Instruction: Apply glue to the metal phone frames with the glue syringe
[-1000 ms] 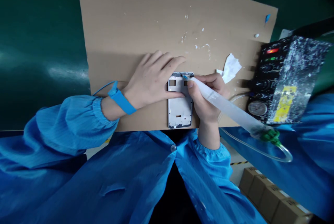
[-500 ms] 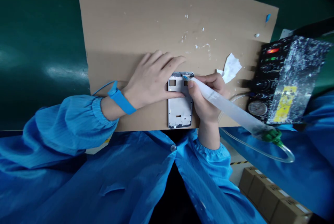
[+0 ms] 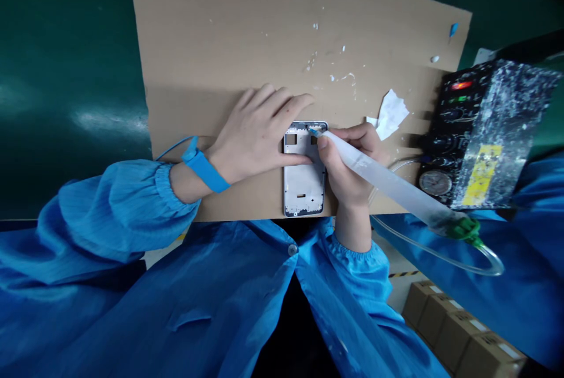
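Note:
A phone frame with a pale metal plate and dark edges lies on a sheet of cardboard, near its front edge. My left hand rests at the frame's left side, fingers spread; its thumb stretches across the plate and its index finger reaches past the top corner. Between the thumb and fingers of my right hand is a translucent glue dispensing syringe. Its blue needle tip is at the frame's upper end; whether it touches cannot be made out.
A black dispenser controller with a gauge stands at the right. Torn white paper and white glue specks lie on the cardboard. A clear hose trails from the syringe's green cap. Another person's blue sleeve and cartons are at right.
The syringe's green-capped end has shifted slightly to the right, with its hose. The needle tip stays near the frame's upper end. My left hand and the phone frame look unmoved.

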`<state>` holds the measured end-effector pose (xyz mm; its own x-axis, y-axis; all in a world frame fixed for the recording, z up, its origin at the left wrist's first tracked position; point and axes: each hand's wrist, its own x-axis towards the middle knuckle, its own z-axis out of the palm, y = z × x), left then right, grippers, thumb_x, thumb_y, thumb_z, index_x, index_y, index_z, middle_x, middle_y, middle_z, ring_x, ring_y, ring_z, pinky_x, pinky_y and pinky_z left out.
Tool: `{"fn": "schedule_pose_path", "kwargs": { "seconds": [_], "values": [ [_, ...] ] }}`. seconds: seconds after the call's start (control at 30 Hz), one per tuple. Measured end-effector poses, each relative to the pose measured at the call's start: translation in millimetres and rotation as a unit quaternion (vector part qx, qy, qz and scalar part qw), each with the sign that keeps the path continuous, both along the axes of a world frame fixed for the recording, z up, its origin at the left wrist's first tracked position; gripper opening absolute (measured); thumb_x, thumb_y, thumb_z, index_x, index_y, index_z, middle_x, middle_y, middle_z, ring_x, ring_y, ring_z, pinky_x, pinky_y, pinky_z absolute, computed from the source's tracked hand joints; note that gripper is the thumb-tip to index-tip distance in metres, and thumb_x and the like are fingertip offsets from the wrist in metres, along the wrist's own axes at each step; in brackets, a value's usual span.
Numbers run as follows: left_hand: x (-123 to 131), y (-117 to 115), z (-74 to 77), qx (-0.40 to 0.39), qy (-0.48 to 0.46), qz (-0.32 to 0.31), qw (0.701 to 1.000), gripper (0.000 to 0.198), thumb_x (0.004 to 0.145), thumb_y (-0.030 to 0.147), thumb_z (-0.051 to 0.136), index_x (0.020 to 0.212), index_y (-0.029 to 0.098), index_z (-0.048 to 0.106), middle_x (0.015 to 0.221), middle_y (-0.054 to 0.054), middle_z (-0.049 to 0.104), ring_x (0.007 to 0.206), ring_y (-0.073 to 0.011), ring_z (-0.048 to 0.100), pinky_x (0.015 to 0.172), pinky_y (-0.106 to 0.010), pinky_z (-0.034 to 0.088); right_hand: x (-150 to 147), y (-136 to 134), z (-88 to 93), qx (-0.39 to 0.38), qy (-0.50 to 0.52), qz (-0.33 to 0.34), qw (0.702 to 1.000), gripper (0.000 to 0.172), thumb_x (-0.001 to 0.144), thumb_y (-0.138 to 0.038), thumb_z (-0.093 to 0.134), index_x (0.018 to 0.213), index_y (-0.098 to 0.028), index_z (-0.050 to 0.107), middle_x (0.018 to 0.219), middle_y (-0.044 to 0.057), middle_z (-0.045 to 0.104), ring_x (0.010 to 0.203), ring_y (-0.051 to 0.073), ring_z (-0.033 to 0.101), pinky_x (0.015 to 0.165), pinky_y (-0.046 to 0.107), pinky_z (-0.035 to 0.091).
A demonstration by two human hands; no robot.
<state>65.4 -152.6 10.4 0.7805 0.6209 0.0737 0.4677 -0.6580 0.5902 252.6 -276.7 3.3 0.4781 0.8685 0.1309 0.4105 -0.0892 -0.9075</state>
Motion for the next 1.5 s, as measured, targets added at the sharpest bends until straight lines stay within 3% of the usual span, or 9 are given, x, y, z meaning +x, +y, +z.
{"fn": "schedule_pose_path", "kwargs": {
  "seconds": [0.17, 0.57, 0.97, 1.13, 1.5],
  "values": [
    [-0.2, 0.1, -1.4, 0.01, -0.005, 0.001, 1.0, 0.085, 0.097, 0.082, 0.075, 0.161, 0.029, 0.057, 0.135, -0.014, 0.073, 0.132, -0.0427, 0.064, 0.11, -0.058, 0.05, 1.0, -1.6, -3.1, 0.021, 0.019, 0.011, 1.0, 0.043, 0.102, -0.069, 0.09, 0.104, -0.031, 0.072, 0.095, 0.005, 0.077, 0.076, 0.026, 0.073, 0.058, 0.045, 0.06],
    [-0.2, -0.4, -2.2, 0.008, -0.008, 0.003, 1.0, 0.084, 0.098, 0.08, 0.075, 0.163, 0.03, 0.057, 0.135, -0.014, 0.072, 0.134, -0.0431, 0.062, 0.111, -0.058, 0.049, 2.4, -3.5, -4.9, -0.005, -0.012, 0.026, 1.0, 0.043, 0.108, -0.07, 0.082, 0.107, -0.03, 0.067, 0.095, 0.004, 0.074, 0.078, 0.025, 0.073, 0.062, 0.041, 0.062],
    [0.1, -0.8, -0.3, 0.007, -0.003, 0.002, 1.0, 0.085, 0.098, 0.078, 0.077, 0.163, 0.027, 0.057, 0.137, -0.016, 0.072, 0.133, -0.0431, 0.062, 0.111, -0.057, 0.048, 4.3, -2.5, -4.8, 0.012, -0.005, 0.022, 1.0, 0.044, 0.105, -0.069, 0.087, 0.102, -0.029, 0.069, 0.09, 0.003, 0.069, 0.074, 0.025, 0.069, 0.062, 0.041, 0.059],
    [0.4, -1.4, 0.6, 0.018, -0.003, 0.006, 1.0, 0.084, 0.097, 0.078, 0.078, 0.161, 0.027, 0.06, 0.136, -0.015, 0.074, 0.132, -0.0417, 0.063, 0.11, -0.056, 0.05, 4.6, -1.6, -4.2, 0.015, -0.026, 0.014, 0.999, 0.046, 0.103, -0.071, 0.087, 0.099, -0.029, 0.068, 0.085, 0.002, 0.068, 0.066, 0.023, 0.065, 0.054, 0.038, 0.054],
    [-0.1, -1.2, 1.5, 0.029, -0.002, -0.003, 1.0, 0.084, 0.094, 0.068, 0.087, 0.161, 0.023, 0.062, 0.143, -0.018, 0.074, 0.13, -0.0405, 0.065, 0.108, -0.053, 0.05, 3.8, 1.0, 1.3, 0.023, -0.018, 0.003, 1.0, 0.045, 0.099, -0.064, 0.092, 0.093, -0.025, 0.072, 0.08, 0.002, 0.071, 0.064, 0.02, 0.065, 0.052, 0.032, 0.053]
  ]
}}
